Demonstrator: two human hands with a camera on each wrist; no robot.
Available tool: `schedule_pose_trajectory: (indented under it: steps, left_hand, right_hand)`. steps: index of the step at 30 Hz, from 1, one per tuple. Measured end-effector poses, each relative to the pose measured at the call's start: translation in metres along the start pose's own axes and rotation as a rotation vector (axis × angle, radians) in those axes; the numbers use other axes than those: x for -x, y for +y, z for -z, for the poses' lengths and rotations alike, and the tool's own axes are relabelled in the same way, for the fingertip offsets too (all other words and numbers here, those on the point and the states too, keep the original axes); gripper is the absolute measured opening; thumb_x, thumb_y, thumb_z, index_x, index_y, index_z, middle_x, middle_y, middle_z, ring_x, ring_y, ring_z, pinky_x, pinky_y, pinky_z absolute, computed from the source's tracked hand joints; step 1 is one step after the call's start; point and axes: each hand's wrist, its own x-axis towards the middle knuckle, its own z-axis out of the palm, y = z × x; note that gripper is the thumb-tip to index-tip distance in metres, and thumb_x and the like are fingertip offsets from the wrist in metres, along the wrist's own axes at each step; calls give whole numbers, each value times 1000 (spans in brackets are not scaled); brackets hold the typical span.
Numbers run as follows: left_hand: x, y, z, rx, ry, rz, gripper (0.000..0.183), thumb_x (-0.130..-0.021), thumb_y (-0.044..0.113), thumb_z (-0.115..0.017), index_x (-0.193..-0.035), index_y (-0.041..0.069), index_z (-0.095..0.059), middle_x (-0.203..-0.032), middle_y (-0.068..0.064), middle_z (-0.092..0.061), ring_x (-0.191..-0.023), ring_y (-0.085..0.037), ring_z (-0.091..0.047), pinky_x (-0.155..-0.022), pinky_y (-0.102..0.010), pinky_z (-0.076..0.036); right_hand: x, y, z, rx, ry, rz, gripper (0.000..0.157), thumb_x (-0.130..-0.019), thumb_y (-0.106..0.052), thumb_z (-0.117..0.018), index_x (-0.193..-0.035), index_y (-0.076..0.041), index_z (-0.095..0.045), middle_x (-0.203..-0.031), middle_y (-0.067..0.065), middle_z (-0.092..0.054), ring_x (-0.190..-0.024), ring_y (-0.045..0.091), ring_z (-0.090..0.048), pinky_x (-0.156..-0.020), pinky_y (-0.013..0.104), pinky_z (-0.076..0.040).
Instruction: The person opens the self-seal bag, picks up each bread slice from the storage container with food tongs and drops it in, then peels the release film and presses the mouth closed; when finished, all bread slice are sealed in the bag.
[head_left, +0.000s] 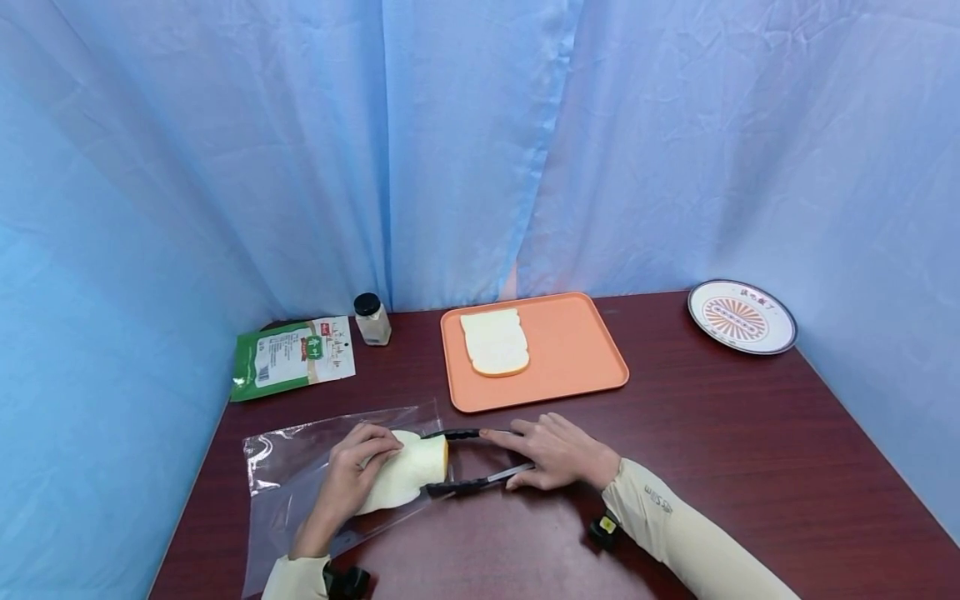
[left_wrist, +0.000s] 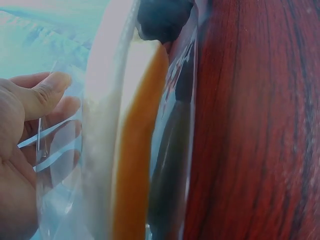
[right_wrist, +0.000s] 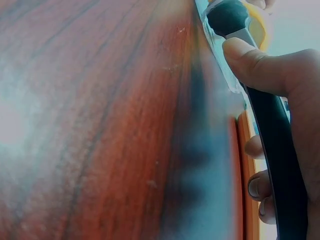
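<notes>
The right hand (head_left: 551, 450) grips a pair of black-handled tongs with metal arms (head_left: 468, 462), fingers curled over the upper arm and thumb against the lower one. The tongs run lengthwise from that hand straight out to its left, their black tips closing on the near end of a pale slice of bread with an orange-brown crust (head_left: 401, 479). The slice lies just beyond the tong tips, its long axis roughly in line with the tongs, sloping down and away toward the left forearm.

The left hand (head_left: 348, 475) rests on top of that slice through a clear plastic bag (head_left: 300, 467), fingers bent over the bread and pinning bag and bread to the dark red wooden table (head_left: 750, 467). It is the nearer hand to the bread, touching it through the film; the right hand reaches it only through the tongs. The left wrist view shows the crust edge (left_wrist: 135, 165) close up against the film, with the thumb (left_wrist: 42, 92) on the far side of the plastic.

Beyond the right hand sits an orange plastic tray (head_left: 577, 342) bearing another white bread slice (head_left: 495, 342).
</notes>
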Motion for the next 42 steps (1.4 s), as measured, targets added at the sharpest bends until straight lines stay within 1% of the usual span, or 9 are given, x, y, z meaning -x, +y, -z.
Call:
schedule_pose_trajectory:
  steps: [8, 13, 16, 20, 27, 35, 38, 42]
  left_hand:
    - [2, -8, -3, 25, 25, -33, 29, -67, -19, -78, -82, 6, -76, -85, -8, -70, -82, -23, -62, -75, -13, -47]
    - [2, -9, -2, 33, 22, -41, 29, -68, -19, -77, -83, 6, -76, -85, -8, -70, -84, -23, -62, -76, -14, -47]
    - [2, -8, -1, 41, 17, -35, 29, -69, -19, -77, -84, 6, -76, -86, -8, -70, -84, -22, -62, -77, -14, -47]
    - [1, -6, 0, 24, 12, -22, 29, -70, -18, -77, -85, 6, -77, -86, -6, -70, -83, -19, -63, -75, -13, -47]
    - [1, -2, 1, 13, 5, 3, 26, -71, -17, -77, -85, 6, -77, -87, -5, -71, -83, -18, -63, -74, -12, -48]
    - [1, 0, 2, -30, 2, 24, 26, -71, -15, -78, -85, 6, -77, -87, -2, -71, -83, -16, -63, -73, -13, -47]
    - [-1, 1, 1, -43, -5, 17, 24, -70, -15, -79, -84, 5, -77, -86, -3, -70, -84, -17, -63, -73, -14, -47]
    - [-4, 3, -2, -88, -6, -24, 22, -69, -13, -80, -83, 5, -76, -85, -4, -70, -83, -18, -62, -74, -18, -47]
  right_hand:
    - [2, 4, -2, 23, 16, 12, 74, -87, -68, -63, -147, -25, -51, -82, -3, -63, -46, 9, -24, -46, 21, -14]
    - [2, 5, 3, 25, 35, 28, 74, -86, -65, -66, -146, -24, -51, -81, -3, -63, -46, 9, -21, -47, 20, -11]
    - [1, 5, 3, 23, 58, 43, 74, -86, -63, -67, -146, -24, -52, -80, -3, -63, -46, 9, -21, -47, 20, -10]
    - [1, 4, 1, 29, 67, 62, 72, -86, -63, -67, -145, -23, -52, -81, -3, -63, -46, 9, -25, -46, 20, -12]
    - [-1, 2, 0, 28, 37, 56, 72, -88, -65, -63, -146, -24, -51, -85, -2, -65, -46, 11, -30, -45, 22, -18]
    - [-2, 0, 1, 46, -5, 41, 72, -88, -67, -61, -146, -24, -51, -87, -1, -66, -47, 12, -34, -45, 23, -20]
    - [-2, 0, 1, 46, -12, 35, 72, -89, -67, -60, -146, -25, -51, -88, -1, -66, -47, 13, -35, -45, 23, -21]
    - [-3, -1, 0, 55, -17, 30, 72, -89, -68, -59, -146, -25, -52, -88, -1, -65, -47, 13, -36, -44, 24, -23]
